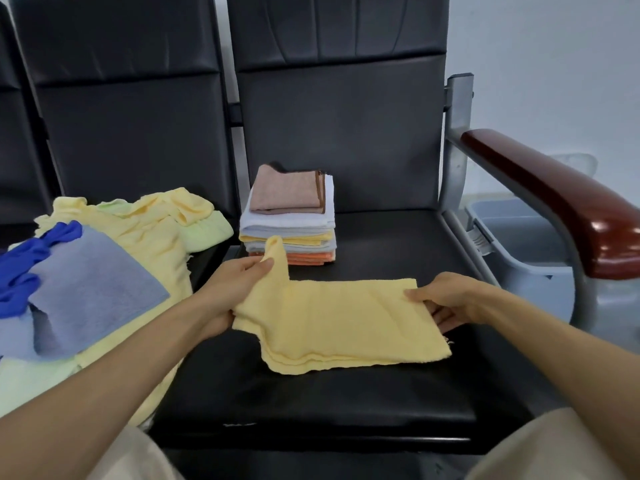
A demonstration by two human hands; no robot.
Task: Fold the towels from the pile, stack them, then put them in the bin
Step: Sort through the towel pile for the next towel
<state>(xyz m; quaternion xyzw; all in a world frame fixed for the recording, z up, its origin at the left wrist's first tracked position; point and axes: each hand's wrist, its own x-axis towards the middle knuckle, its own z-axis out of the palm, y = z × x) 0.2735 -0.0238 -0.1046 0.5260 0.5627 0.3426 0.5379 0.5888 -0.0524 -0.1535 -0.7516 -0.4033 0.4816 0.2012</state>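
Yellow towel (339, 323) lies part-folded across the middle of the black seat (346, 403), long side running left to right, with layered edges showing along its near side. Left hand (235, 285) pinches the towel's far-left corner between thumb and fingers; that corner stands up off the seat while the rest stays flat. Right hand (446, 301) grips the right end, thumb on top and fingers curled beneath the cloth. Both forearms reach in from the near edge, bare. Stack (291, 220) of folded towels sits on the far left part of the same seat, just beyond the raised corner: brown on top, then white, yellow, grey, and orange at the bottom. Pile (104, 271) of loose towels covers the next seat to the left, with yellow, pale green, a grey-blue sheet and a crumpled blue one. Grey bin (519, 237) stands on the floor to the right, beyond the red-brown armrest (554, 199), which partly hides it; what it contains cannot be made out.
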